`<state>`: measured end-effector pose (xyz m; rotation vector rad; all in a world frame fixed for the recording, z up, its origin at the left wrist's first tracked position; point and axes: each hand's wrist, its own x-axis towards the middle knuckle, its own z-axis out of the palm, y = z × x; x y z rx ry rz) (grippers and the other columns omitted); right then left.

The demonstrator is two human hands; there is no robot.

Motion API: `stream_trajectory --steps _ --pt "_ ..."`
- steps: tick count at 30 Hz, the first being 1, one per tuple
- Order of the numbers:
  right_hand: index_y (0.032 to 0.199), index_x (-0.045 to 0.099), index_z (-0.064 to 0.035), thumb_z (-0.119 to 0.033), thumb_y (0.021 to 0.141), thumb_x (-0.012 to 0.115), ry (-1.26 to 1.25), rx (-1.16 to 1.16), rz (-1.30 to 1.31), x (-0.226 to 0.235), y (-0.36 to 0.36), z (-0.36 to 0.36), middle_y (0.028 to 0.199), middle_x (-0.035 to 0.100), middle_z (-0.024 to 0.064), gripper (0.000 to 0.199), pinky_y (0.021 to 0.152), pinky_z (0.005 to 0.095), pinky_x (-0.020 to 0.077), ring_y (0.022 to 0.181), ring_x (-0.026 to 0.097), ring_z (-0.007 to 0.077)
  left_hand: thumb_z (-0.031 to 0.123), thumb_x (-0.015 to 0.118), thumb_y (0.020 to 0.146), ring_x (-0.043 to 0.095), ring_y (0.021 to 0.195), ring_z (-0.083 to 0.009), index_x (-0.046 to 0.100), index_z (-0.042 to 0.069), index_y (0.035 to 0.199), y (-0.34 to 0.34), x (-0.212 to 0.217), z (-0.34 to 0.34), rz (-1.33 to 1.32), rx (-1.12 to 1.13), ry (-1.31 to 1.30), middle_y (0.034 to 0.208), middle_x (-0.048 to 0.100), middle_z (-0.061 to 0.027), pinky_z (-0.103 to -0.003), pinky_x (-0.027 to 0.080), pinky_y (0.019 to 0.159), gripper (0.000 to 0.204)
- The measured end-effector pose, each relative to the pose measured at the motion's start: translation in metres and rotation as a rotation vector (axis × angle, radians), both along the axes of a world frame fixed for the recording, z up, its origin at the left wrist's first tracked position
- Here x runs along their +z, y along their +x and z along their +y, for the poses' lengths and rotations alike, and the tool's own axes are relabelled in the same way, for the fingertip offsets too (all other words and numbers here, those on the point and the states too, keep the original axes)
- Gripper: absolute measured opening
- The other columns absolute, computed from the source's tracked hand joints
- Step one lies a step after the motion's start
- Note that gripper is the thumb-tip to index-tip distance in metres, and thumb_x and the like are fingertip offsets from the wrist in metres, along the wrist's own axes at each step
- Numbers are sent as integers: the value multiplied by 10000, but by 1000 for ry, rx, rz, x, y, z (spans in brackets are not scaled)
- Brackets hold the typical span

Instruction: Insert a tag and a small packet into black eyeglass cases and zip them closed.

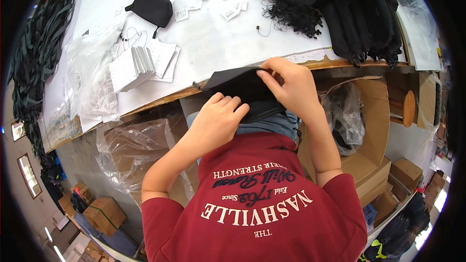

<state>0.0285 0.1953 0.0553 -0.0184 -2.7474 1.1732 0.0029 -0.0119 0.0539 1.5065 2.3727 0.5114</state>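
Observation:
I hold a black fabric pouch [239, 86] with both hands at the near edge of a white-topped table [218, 39], in front of my red shirt. My left hand [218, 119] is closed on the pouch's lower part from underneath. My right hand [291, 87] grips its upper edge, fingers curled over the fabric. A stack of white paper tags [133, 65] lies on the table left of the pouch. More loose tags [233, 9] are scattered farther back.
A pile of black pouches [359, 14] with a tangle of black cords [291, 17] fills the table's far right. Another black pouch [153, 7] lies far left. Clear plastic bags [92, 77], dark straps [34, 58], and an open cardboard box [374, 116] with plastic liner surround me.

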Motion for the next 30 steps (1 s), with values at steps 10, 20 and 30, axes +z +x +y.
stream_trajectory --steps 10,20,30 --pt "1292 485 -75 -262 891 619 -680 217 -341 -44 14 31 1041 636 102 462 868 303 439 963 580 171 152 609 824 599 701 -344 628 41 988 -13 -8 -13 -367 335 24 819 636 -157 -390 480 610 199" --pt "1330 484 -160 -86 740 696 -549 321 -250 -60 42 0 1219 493 97 631 959 350 429 1092 524 227 195 604 907 541 888 -87 607 -27 1136 -16 -29 -37 -1358 414 179 930 648 -30 -256 444 807 319" --pt "1288 526 -183 -99 694 721 -248 391 -268 -63 31 -15 1204 475 96 631 909 346 442 1125 484 268 195 618 905 510 818 -65 631 -31 1045 -27 -35 -37 -1396 97 35 854 618 -4 -236 441 765 266"
